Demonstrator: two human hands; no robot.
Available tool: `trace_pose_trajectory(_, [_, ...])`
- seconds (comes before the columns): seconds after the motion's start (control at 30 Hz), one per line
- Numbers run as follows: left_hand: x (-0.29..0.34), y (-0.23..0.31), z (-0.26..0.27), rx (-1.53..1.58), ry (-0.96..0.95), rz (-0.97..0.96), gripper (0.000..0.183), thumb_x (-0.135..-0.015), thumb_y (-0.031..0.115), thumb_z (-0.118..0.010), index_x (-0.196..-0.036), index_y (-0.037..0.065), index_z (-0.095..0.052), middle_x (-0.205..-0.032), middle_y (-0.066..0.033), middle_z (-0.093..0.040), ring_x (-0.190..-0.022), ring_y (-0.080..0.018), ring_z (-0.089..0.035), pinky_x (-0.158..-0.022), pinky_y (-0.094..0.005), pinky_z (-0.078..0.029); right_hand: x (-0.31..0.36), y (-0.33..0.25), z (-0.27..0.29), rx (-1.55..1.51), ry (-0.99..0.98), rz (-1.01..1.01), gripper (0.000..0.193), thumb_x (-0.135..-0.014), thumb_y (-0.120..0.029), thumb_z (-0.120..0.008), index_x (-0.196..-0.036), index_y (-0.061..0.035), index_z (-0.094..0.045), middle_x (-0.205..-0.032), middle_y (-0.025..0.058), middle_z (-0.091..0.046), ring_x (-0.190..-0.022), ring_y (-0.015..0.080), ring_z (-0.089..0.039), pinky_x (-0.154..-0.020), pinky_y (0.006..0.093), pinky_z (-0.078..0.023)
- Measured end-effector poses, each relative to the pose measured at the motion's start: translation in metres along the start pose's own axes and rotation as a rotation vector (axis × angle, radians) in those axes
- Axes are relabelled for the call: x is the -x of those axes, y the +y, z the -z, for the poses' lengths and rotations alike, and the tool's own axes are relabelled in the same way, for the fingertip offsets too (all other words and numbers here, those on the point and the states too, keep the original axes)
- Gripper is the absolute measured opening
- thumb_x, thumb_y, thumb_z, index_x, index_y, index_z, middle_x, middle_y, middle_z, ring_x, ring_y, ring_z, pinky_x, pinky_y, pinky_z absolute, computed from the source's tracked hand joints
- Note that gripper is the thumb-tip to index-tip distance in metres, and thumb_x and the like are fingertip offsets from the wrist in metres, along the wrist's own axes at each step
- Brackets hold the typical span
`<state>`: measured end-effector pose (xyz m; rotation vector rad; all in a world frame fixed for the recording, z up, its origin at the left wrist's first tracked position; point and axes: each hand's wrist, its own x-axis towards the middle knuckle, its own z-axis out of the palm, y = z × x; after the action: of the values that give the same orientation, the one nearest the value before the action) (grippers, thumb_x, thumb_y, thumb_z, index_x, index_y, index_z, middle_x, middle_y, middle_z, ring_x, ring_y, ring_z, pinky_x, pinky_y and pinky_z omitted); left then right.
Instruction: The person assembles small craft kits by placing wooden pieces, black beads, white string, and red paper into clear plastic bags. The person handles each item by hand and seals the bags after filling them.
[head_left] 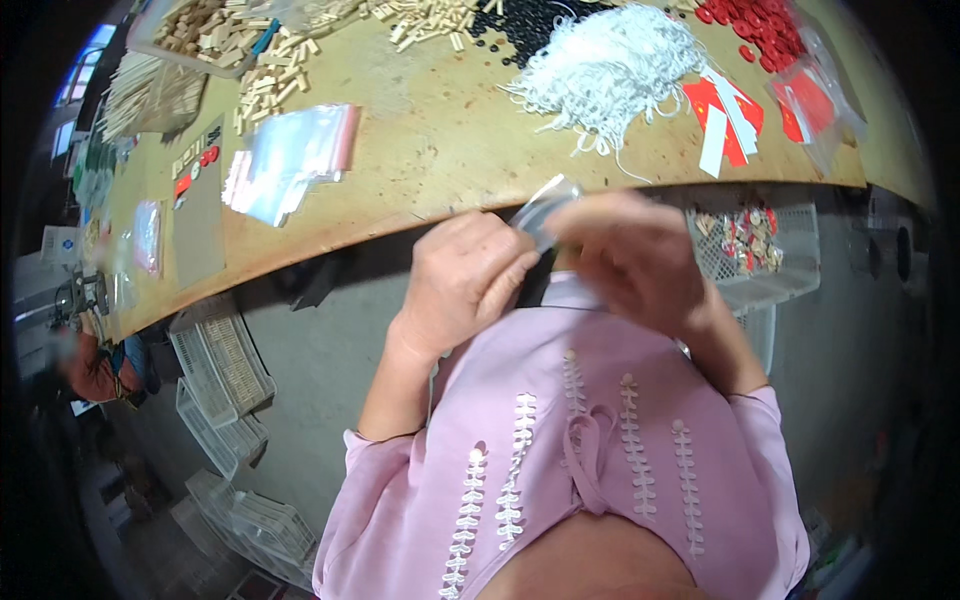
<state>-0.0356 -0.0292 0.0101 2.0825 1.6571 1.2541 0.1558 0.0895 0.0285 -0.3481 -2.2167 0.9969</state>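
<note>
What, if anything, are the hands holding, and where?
The left hand holds a clear plastic bag at its near end; the right hand is blurred, so its hold can't be told.

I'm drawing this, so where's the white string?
In the head view, the white string lies right of centre on the table, between black beads and red paper.

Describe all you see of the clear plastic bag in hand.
The clear plastic bag is small, see-through and glossy, with bright glints toward its upper end; it looks like thin film. It slants up and rightward from the left hand, which pinches it. The right hand is blurred and hides part of it, so contact there is uncertain. In view it overlaps the table's near edge. Contents are unclear.
</note>
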Motion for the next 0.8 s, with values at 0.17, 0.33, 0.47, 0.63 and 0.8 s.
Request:
trace_pose_trajectory(0.17, [0.001,-0.004,0.018,-0.005,-0.095,-0.029,0.014,-0.084,0.014,-0.078,-0.085,0.007,-0.066,-0.077,-0.0088,-0.059,-0.068,-0.0286,-0.059,-0.062,-0.0393,-0.048,-0.001,0.011,0.009,0.116,-0.233,0.063,0.017,-0.084,-0.007,-0.075,-0.099,-0.009,-0.069,-0.093,0.0084,-0.069,-0.088,0.0306,-0.068,-0.075,0.0404,-0.056])
trace_pose_trajectory(0.33, [-0.003,-0.012,0.027,0.141,-0.236,0.017,0.011,-0.087,0.011,-0.075,-0.082,0.005,-0.067,-0.072,-0.0083,-0.061,-0.066,-0.0285,-0.059,-0.06,-0.0385,-0.047,0.005,0.018,0.001,-0.116,-0.344,-0.024,0.009,-0.088,-0.004,-0.074,-0.097,-0.0051,-0.073,-0.094,0.0127,-0.069,-0.088,0.0333,-0.068,-0.076,0.0395,-0.055])
trace_pose_trajectory(0.47, [0.005,-0.017,0.025,0.277,-0.284,0.115,0.013,-0.091,0.014,-0.073,-0.082,0.006,-0.068,-0.072,-0.0081,-0.061,-0.066,-0.0279,-0.06,-0.062,-0.0379,-0.048,0.009,0.021,-0.006,-0.323,-0.359,-0.23,0.01,-0.088,-0.003,-0.074,-0.097,-0.0041,-0.073,-0.092,0.0129,-0.068,-0.086,0.0322,-0.067,-0.076,0.0385,-0.053])
trace_pose_trajectory(0.63, [-0.005,-0.023,0.015,0.078,-0.284,0.091,0.012,-0.094,0.017,-0.07,-0.093,0.006,-0.068,-0.083,-0.0105,-0.066,-0.079,-0.0307,-0.066,-0.072,-0.0394,-0.053,0.01,0.028,-0.014,-0.019,-0.171,-0.106,0.012,-0.086,0.006,-0.072,-0.095,-0.0019,-0.07,-0.087,0.0119,-0.065,-0.081,0.0306,-0.063,-0.075,0.0381,-0.051])
trace_pose_trajectory(0.8, [-0.015,-0.035,0.043,0.24,-0.18,0.213,0.011,-0.098,0.014,-0.069,-0.103,0.005,-0.072,-0.086,-0.0082,-0.069,-0.083,-0.0271,-0.069,-0.077,-0.0372,-0.054,-0.014,0.019,-0.013,-0.083,-0.181,-0.094,0.014,-0.086,0.008,-0.071,-0.096,-0.0026,-0.07,-0.085,0.011,-0.065,-0.083,0.0298,-0.063,-0.074,0.0368,-0.051])
